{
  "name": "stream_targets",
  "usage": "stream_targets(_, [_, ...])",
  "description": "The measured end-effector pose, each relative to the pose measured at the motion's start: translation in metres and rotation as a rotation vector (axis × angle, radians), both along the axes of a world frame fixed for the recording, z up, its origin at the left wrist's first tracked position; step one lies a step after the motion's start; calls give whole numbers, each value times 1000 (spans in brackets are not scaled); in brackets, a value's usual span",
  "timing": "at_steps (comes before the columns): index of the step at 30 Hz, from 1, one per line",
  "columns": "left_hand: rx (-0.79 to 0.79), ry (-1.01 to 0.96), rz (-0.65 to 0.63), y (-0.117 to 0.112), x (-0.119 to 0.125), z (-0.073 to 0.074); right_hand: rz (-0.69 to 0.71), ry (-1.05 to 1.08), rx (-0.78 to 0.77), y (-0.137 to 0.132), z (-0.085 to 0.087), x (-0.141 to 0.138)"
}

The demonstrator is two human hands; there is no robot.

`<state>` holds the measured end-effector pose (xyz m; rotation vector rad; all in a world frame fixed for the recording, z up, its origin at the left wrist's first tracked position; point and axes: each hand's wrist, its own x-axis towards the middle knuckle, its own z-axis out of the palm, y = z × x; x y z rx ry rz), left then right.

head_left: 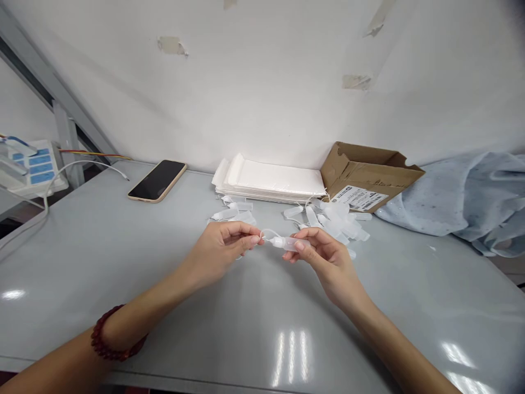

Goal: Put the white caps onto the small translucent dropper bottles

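My right hand (330, 262) grips a small translucent squeeze bottle (291, 244) with a white nozzle, held sideways above the table. The nozzle and its thin needle tip point left towards my other hand. From the neck a thin white cap strap (270, 232) arches over to my left hand (221, 249). Thumb and forefinger there are pinched on the strap's end, close to the needle tip; the small cap itself is mostly hidden. Behind my left hand lie several similar bottles (241, 206). A larger pile of bottles (338, 219) lies behind my right hand.
Against the wall is a stack of white padded envelopes (279, 178), beside an open cardboard box (369, 175). Grey-blue fabric (455, 197) drapes over the table's right side. A phone (158, 180) lies back left, near a white cable (90, 162) and a power strip (39, 167).
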<state>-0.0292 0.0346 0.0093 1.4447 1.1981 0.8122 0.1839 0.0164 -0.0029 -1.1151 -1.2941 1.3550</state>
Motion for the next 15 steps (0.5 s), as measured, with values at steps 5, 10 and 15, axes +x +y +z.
stream_targets(5, [-24,-43,-14,0,1,-3,-28,-35,9,-3,3,-4])
stream_targets(10, [-40,-76,-24,1,1,-4,-36,-48,21,-4,3,-4])
stream_targets(15, [-94,-111,-22,2,0,-6,-42,-49,20,-3,3,-4])
